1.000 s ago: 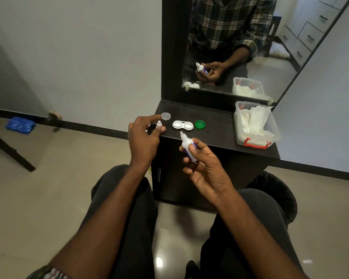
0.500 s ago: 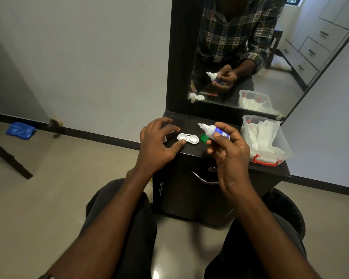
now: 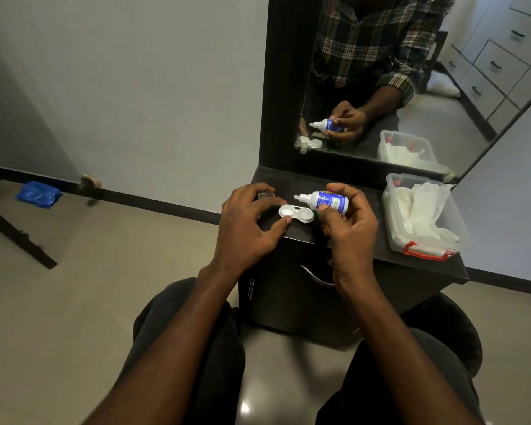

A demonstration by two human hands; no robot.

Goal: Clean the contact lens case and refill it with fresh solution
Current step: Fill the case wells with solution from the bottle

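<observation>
Gripping the solution bottle (image 3: 328, 202) on its side, the right hand (image 3: 347, 228) aims the open nozzle leftward over the lens case (image 3: 296, 214), likely so drops can fall into a well. The case lies uncapped on the dark cabinet top (image 3: 365, 240), near its front edge. The left hand (image 3: 246, 222) holds nothing; its fingers are spread and its thumb tip touches the case's left rim, seemingly to steady it. A clear cap (image 3: 262, 196) may sit behind those fingers, though it is mostly hidden. A tissue box (image 3: 396, 234) stands well apart at the right.
</observation>
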